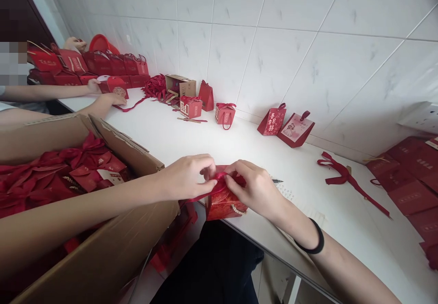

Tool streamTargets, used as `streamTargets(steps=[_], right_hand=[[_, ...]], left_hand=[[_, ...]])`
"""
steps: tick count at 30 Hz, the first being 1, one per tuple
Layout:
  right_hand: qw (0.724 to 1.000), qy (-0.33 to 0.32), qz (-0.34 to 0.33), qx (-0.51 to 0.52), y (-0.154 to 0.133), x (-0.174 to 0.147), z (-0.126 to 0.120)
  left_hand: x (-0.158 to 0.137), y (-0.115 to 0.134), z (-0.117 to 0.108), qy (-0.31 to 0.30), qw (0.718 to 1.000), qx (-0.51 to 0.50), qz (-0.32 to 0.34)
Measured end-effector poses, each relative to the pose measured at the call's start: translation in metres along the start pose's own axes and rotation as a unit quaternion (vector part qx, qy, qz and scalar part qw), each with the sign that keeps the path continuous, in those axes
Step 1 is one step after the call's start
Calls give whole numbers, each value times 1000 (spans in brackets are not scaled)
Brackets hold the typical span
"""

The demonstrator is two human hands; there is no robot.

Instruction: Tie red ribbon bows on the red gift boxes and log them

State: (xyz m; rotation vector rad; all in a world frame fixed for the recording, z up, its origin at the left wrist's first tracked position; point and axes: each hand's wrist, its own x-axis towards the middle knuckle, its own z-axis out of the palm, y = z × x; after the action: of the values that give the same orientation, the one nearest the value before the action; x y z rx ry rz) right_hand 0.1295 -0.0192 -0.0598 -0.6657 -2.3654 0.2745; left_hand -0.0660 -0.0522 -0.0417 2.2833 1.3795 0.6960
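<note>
A small red gift box (224, 206) with a twisted cord handle (238, 210) stands at the front edge of the white table. On top of it a red ribbon (221, 183) is looped, and one tail trails left toward the carton. My left hand (191, 176) is at the ribbon's left side, thumb and fingertips closed in a pinch on it. From the right, my right hand (251, 185) pinches the loop between thumb and fingers, just above the box. My fingers partly cover the ribbon and the box top.
An open cardboard carton (137, 222) full of red beribboned boxes stands at left. Behind are sample boxes (226, 114), a ribbon pile (157, 87) and a co-worker's hands (114, 99) on a red box. Right are a loose ribbon (342, 174), pen (278, 181) and stacked red boxes (410, 172).
</note>
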Motion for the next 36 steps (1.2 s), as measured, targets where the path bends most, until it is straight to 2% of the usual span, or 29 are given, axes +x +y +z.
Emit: streamTargets(steps=[4,14,19,22,25,28,34,36], right_hand=[[1000,6,18,7,-2,-1,-1],[999,18,29,16,-3,0,1],[999,31,-1,-18,-6,-1,3],[992,47,-53,-103,-9,-2,6],[966,61,-124,-217,-13,-3,9],[944,63,-156,-283,-15,-3,11],[937,85,-171,-292,-14,-4,13],[938,90,-174,-285,-14,-4,14]], left_hand=[[0,1,-1,-23,997,-73,10],[4,-2,1,-19,997,-59,45],[4,2,2,20,1000,-8,-10],[4,3,2,32,996,85,-20],[4,3,3,43,982,184,-1],[4,2,5,48,968,245,19],[3,-2,8,61,959,260,98],[3,-4,8,61,955,273,102]])
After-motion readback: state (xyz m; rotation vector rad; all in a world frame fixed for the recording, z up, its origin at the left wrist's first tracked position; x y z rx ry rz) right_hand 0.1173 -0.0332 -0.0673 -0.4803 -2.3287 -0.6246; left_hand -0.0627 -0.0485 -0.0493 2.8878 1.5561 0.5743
